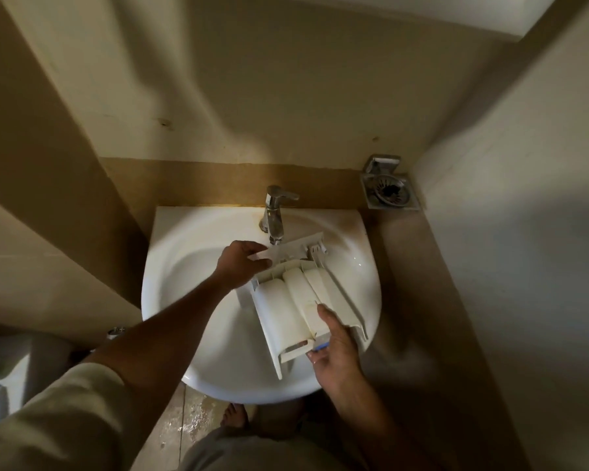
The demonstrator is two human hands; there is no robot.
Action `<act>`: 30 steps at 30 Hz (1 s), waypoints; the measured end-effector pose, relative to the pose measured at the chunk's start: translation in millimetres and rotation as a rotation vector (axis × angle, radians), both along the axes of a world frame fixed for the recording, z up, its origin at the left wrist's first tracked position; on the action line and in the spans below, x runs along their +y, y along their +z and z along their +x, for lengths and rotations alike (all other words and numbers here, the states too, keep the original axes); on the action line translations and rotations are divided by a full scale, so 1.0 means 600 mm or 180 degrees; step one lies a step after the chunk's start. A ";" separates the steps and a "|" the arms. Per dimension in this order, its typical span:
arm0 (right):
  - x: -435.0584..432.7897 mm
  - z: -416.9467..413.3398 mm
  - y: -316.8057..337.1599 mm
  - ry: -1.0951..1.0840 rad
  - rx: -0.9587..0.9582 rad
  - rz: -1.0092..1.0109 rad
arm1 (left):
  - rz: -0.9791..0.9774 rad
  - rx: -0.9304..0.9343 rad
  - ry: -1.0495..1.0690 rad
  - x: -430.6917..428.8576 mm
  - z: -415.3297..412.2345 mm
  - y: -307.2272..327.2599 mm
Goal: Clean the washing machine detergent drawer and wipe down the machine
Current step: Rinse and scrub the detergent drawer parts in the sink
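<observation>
Fingers of left hand (238, 263) and right hand (335, 351) grip one detergent drawer (276, 307) over one sink (191, 266).

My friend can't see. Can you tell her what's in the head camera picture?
A person's left hand and right hand hold a white detergent drawer over a white sink, its far end just under the tap.

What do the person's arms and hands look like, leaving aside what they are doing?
The left hand and right hand are bare: no gloves, ring or watch visible. The left arm wears a loose, pale cream sleeve ending near the elbow, forearm uncovered. The right forearm is uncovered as far as the frame shows.
</observation>
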State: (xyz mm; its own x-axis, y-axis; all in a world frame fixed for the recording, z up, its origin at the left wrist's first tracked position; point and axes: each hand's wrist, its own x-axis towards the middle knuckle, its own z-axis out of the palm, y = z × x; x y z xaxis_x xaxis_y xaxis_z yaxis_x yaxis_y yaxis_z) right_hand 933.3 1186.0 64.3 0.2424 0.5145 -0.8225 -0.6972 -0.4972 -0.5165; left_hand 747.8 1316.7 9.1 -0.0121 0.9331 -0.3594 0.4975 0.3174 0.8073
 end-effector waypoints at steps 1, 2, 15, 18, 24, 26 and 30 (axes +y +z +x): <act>0.000 -0.002 0.001 -0.0059 0.0008 0.0004 | 0.0023 0.0216 -0.0201 -0.003 0.000 -0.001; 0.000 -0.005 0.003 -0.0119 0.0028 0.0015 | 0.0050 0.0407 -0.0349 -0.007 0.001 -0.004; 0.033 -0.062 0.034 -0.0004 -0.0014 0.0085 | 0.0703 0.0677 0.0158 -0.039 -0.034 -0.018; 0.031 -0.051 0.039 0.0254 -0.0088 0.0057 | 0.0769 0.0669 0.0274 -0.051 -0.045 -0.015; 0.021 -0.042 0.043 0.0686 -0.0466 0.0065 | 0.0420 0.0439 0.0427 -0.074 -0.055 -0.015; 0.020 -0.044 0.045 0.0785 -0.0618 0.0054 | 0.0478 0.0561 0.0106 -0.078 -0.055 -0.014; 0.026 -0.039 0.049 0.0943 -0.0836 0.0226 | 0.0561 0.0804 -0.0440 -0.079 -0.045 -0.013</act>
State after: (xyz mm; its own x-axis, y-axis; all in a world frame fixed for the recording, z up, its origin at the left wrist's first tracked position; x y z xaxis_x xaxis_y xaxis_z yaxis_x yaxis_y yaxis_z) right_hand 909.7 1201.5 93.8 0.2722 0.6471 -0.7122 -0.3687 -0.6135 -0.6983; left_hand 720.6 1269.1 1.4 0.0508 0.9797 -0.1941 0.7174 0.0994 0.6896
